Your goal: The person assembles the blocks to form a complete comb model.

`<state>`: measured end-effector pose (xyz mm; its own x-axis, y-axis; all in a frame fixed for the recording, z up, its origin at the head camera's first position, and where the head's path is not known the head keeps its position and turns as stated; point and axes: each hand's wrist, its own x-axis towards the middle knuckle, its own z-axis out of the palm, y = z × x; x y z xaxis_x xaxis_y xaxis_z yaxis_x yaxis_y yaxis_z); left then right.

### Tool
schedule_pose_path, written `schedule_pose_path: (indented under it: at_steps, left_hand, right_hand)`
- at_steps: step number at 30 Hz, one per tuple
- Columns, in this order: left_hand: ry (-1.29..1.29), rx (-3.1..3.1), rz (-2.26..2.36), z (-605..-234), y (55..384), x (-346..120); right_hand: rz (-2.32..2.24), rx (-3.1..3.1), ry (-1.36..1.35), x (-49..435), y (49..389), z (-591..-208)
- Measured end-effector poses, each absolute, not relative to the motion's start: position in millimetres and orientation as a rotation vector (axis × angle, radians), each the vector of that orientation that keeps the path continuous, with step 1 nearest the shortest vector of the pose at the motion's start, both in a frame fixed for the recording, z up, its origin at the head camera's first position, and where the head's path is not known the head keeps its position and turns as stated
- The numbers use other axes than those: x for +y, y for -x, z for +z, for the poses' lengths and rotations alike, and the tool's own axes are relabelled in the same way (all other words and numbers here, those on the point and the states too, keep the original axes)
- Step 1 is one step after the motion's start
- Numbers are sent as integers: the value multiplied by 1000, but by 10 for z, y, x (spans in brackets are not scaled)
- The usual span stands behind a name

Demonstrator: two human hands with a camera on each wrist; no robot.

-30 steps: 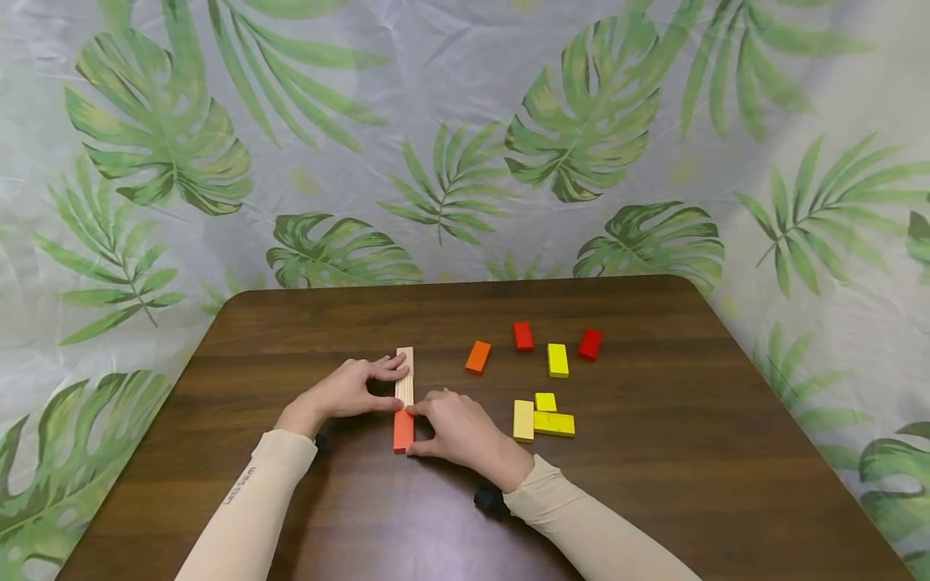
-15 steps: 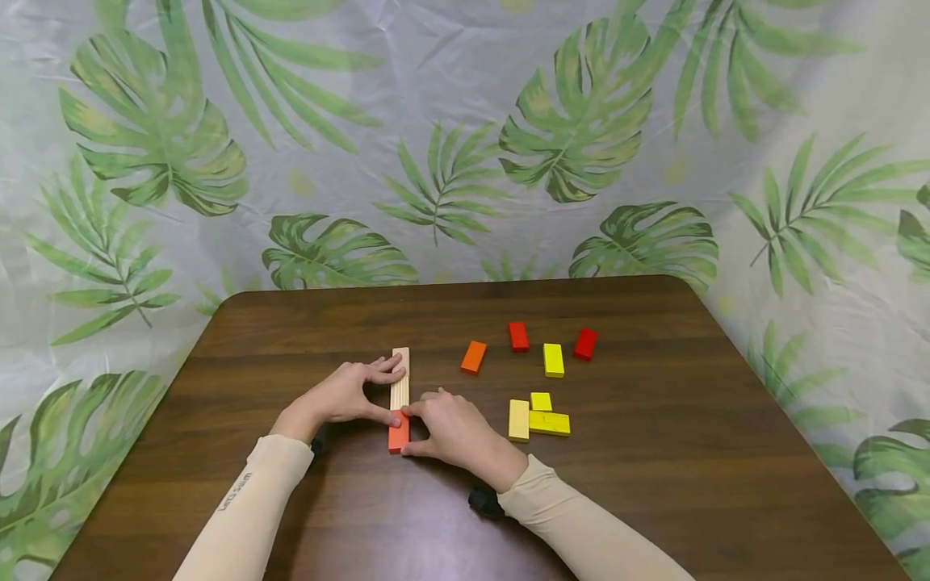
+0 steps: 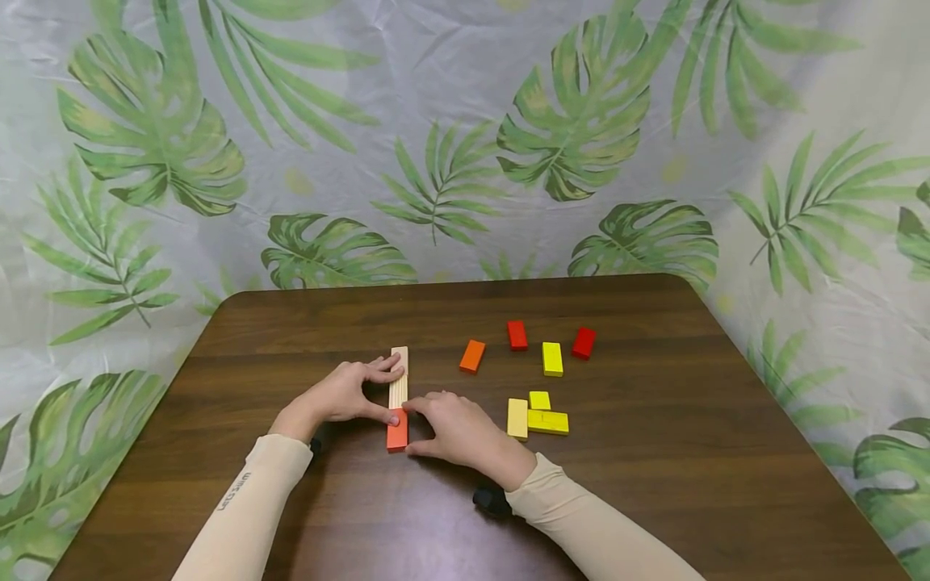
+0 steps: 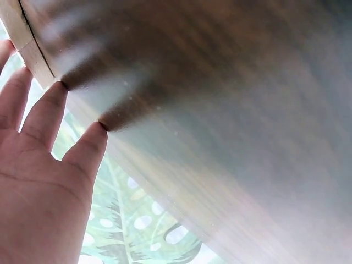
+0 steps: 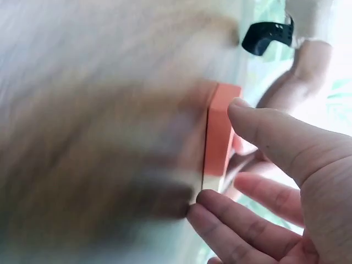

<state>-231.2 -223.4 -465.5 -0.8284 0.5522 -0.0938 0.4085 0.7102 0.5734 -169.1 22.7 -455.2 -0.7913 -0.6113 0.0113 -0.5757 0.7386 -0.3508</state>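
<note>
A row of plain wooden blocks [image 3: 398,393] runs front to back on the table, with an orange-red block [image 3: 397,437] at its near end. My left hand [image 3: 347,392] spans the row from the left, thumb resting on the orange-red block and fingertips on the far plain wood. In the left wrist view, the left hand's fingers [image 4: 48,107] extend past a wooden block [image 4: 37,66]. From the right, my right hand [image 3: 461,429] reaches the row with fingers loosely bent. The right wrist view shows its thumb beside the orange-red block [image 5: 221,129] and fingertips at the plain wood.
To the right lie an orange block [image 3: 472,356], two red blocks, one [image 3: 517,336] left of the other [image 3: 584,343], and a yellow block [image 3: 552,359]. Nearer sit a cream block [image 3: 517,420], a small yellow block [image 3: 539,400] and a long yellow block [image 3: 548,422], grouped together.
My left thumb has moved from the plain wood onto the orange-red block. My right thumb has shifted slightly rightward relative to the row. The head view has shifted slightly.
</note>
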Motion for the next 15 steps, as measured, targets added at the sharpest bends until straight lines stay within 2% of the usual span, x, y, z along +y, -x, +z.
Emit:
schedule_pose_path:
  at_steps: [15]
  left_hand:
    - [-733,2643,800,-4648,2299,-2232]
  right_hand:
    - [-808,2835,749,961,1913,-4317]
